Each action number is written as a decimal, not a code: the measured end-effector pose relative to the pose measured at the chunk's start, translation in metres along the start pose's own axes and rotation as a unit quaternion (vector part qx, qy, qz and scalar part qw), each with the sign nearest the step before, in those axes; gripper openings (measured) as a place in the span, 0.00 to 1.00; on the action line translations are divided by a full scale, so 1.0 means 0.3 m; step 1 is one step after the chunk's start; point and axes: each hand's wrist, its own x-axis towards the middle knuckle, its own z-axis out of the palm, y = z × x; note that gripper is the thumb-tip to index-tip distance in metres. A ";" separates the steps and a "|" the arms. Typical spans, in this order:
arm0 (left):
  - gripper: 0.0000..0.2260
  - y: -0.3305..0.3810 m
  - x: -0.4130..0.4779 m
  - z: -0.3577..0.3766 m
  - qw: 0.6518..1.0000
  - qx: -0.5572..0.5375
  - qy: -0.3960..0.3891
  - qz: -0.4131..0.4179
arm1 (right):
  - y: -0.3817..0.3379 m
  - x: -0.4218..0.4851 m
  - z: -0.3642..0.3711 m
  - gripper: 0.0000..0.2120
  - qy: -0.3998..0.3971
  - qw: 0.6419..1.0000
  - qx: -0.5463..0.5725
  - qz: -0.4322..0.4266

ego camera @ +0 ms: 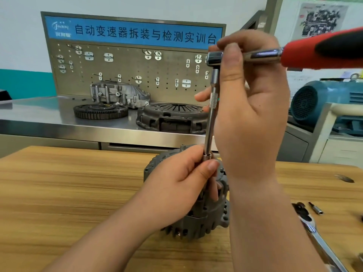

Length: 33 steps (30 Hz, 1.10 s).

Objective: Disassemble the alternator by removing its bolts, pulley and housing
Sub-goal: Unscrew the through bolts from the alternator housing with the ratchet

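Alternator [206, 218] may tip, or the socket slip, as left hand [182, 177] pinches the extension bar [211, 124] and right hand [253, 114] grips the ratchet [314, 50].

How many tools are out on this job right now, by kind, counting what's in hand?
Ratchets: 2 (red-handled ratchet in the right hand; chrome ratchet lying on the wooden table)
Extension bars: 1 (extension bar on the red-handled ratchet)
Loose bits: 1 (loose bit beside the chrome ratchet)
Total: 4
Things cut off at the right edge are not counted.
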 end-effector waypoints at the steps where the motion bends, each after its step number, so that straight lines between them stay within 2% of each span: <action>1: 0.18 -0.002 0.000 0.000 1.000 -0.004 -0.001 -0.001 | -0.002 -0.001 -0.001 0.04 0.006 1.000 0.011 0.022; 3: 0.19 -0.006 -0.001 -0.003 1.000 -0.015 -0.003 0.000 | -0.011 -0.002 0.000 0.06 0.029 0.989 0.093 0.114; 6: 0.18 -0.002 -0.004 -0.009 0.999 -0.035 -0.006 0.008 | -0.017 0.005 -0.003 0.10 0.043 0.928 0.275 0.249; 8: 0.16 0.001 -0.006 -0.012 0.999 -0.039 -0.013 0.011 | -0.012 0.015 -0.013 0.12 0.018 0.875 0.379 0.302; 10: 0.13 0.000 -0.004 -0.015 0.999 -0.034 -0.024 0.008 | -0.009 0.019 -0.021 0.12 -0.003 0.850 0.422 0.315; 11: 0.13 -0.002 -0.002 -0.016 0.999 -0.027 -0.026 0.007 | -0.008 0.018 -0.021 0.11 -0.003 0.855 0.416 0.310; 13: 0.12 -0.006 0.001 -0.015 1.000 -0.011 -0.025 0.005 | -0.010 0.013 -0.014 0.09 0.009 0.903 0.337 0.267; 15: 0.11 -0.006 0.004 -0.012 1.000 -0.001 -0.021 0.000 | -0.011 0.006 -0.008 0.07 0.012 0.970 0.181 0.164; 16: 0.11 -0.006 0.005 -0.011 1.000 -0.003 -0.018 -0.003 | -0.008 0.004 -0.004 0.06 0.006 0.991 0.096 0.095; 18: 0.11 -0.007 0.006 -0.008 1.000 -0.012 -0.011 -0.006 | 0.000 -0.003 0.000 0.06 -0.010 1.000 -0.013 -0.018; 19: 0.11 -0.009 0.006 -0.007 1.000 -0.015 -0.009 -0.007 | 0.001 -0.005 0.002 0.06 -0.011 0.999 -0.018 -0.029; 20: 0.11 -0.009 0.006 -0.007 1.000 -0.016 -0.008 -0.006 | -0.002 -0.006 0.005 0.05 -0.006 1.000 0.004 -0.005; 22: 0.12 -0.011 0.005 -0.009 1.000 -0.022 -0.013 0.000 | -0.012 -0.006 0.010 0.06 0.003 0.990 0.108 0.094; 24: 0.13 -0.011 -0.001 -0.014 0.999 -0.034 -0.018 0.007 | -0.015 -0.002 0.007 0.08 -0.004 0.948 0.251 0.195; 26: 0.12 -0.010 -0.005 -0.016 0.999 -0.045 -0.022 0.011 | -0.010 0.008 -0.004 0.10 -0.024 0.886 0.377 0.270; 28: 0.11 -0.005 -0.006 -0.016 0.998 -0.048 -0.025 0.010 | -0.004 0.016 -0.020 0.11 -0.043 0.843 0.445 0.300; 29: 0.12 -0.003 -0.005 -0.015 0.998 -0.048 -0.030 0.007 | -0.001 0.017 -0.025 0.12 -0.049 0.835 0.457 0.303; 31: 0.15 -0.002 -0.001 -0.014 0.999 -0.036 -0.037 0.001 | 0.000 0.016 -0.025 0.11 -0.049 0.855 0.429 0.289; 33: 0.16 -0.007 0.002 -0.012 0.999 -0.018 -0.037 -0.004 | -0.002 0.010 -0.019 0.09 -0.036 0.917 0.322 0.231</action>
